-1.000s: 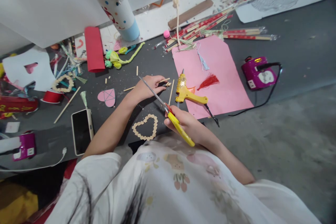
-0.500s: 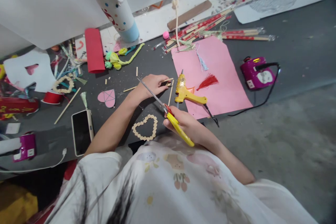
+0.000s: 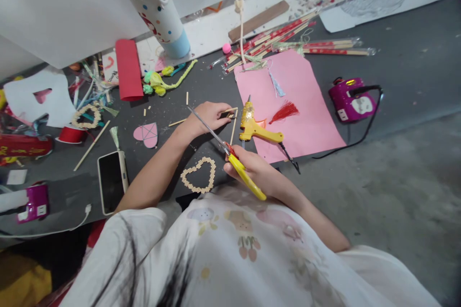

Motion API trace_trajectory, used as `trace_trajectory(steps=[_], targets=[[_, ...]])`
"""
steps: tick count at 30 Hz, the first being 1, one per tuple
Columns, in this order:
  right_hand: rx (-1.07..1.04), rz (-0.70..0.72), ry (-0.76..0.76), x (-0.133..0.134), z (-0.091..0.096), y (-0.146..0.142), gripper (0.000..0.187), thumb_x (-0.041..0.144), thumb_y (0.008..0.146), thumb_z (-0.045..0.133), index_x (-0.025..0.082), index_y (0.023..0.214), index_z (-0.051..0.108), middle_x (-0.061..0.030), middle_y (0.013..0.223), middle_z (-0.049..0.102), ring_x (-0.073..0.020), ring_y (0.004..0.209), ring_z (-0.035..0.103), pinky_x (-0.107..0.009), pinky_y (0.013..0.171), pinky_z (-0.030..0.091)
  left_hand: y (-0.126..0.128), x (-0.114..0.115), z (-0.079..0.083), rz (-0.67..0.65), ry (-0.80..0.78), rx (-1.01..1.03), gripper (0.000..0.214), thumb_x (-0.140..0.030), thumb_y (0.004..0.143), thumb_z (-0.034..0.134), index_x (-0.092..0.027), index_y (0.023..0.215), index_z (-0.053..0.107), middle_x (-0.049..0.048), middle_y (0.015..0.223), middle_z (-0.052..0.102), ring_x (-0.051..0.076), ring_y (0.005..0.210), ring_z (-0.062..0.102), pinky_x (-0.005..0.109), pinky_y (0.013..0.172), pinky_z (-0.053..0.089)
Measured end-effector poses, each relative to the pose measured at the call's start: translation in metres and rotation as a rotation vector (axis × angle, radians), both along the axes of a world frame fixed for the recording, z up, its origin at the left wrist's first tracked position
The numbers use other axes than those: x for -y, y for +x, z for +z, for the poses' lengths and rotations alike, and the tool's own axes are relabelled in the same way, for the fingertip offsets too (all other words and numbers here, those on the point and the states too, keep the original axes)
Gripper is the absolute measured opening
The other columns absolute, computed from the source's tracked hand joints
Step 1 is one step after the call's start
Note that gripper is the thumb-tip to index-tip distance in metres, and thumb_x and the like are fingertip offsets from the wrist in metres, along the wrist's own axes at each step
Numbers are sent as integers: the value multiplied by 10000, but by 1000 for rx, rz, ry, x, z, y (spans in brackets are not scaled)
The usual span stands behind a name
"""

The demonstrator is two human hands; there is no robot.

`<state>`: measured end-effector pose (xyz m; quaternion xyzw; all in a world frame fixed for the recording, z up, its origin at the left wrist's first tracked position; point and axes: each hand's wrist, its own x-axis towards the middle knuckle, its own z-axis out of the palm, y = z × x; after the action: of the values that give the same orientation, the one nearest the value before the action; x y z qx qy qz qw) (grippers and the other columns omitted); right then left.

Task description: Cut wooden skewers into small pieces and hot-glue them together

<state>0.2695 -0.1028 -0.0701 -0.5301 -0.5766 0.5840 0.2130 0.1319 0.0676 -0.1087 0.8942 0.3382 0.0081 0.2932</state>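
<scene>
My right hand is closed round yellow-handled scissors; their long metal blades point up and left, passing between my hands. My left hand lies low over the dark table, fingers bent round thin wooden sticks whose ends show at the fingertips. Something dark beside them is partly hidden. Another wooden stick lies just right of those fingers. A heart outline made of small wooden pieces rests near my body. Right of my left hand is a yellow glue gun, its nozzle pointing away from me.
Under the glue gun lies pink paper with a red tassel. A purple power adapter sits to the right. Leftward are a phone and a pink paper heart. A tall bottle and packaged sticks stand farther back.
</scene>
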Motion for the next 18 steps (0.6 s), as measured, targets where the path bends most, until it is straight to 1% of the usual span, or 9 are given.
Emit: trace_trajectory(steps=[4, 8, 13, 18], targets=[[6, -3, -10, 0, 1, 0, 245, 424, 863, 507, 223, 845, 369, 15, 792, 546, -134, 676, 501, -258, 606, 362, 1, 0, 0, -12, -7, 8, 271, -327, 810, 577, -214, 1027, 694, 3, 763, 678, 90, 577, 488, 217, 575, 315], [19, -1, -28, -1, 3, 0, 255, 437, 859, 506, 224, 844, 368, 15, 797, 543, -136, 679, 492, -262, 612, 366, 1, 1, 1, -16, -12, 15, 257, -324, 813, 575, -202, 1002, 699, -1, 731, 665, 84, 550, 464, 218, 563, 308], [27, -5, -36, -2, 4, 0, 255, 443, 858, 504, 226, 851, 370, 13, 808, 546, -140, 692, 489, -267, 626, 371, -1, 0, 1, -25, -7, 37, 287, -335, 804, 601, -195, 1038, 689, -3, 727, 663, 83, 549, 470, 215, 564, 317], [20, -6, -29, -2, 3, 0, 251, 442, 863, 495, 227, 845, 367, 18, 807, 542, -134, 688, 489, -262, 623, 370, -3, 0, 1, -34, -24, 53, 295, -311, 804, 600, -215, 1070, 685, -2, 792, 695, 88, 587, 508, 211, 584, 334]])
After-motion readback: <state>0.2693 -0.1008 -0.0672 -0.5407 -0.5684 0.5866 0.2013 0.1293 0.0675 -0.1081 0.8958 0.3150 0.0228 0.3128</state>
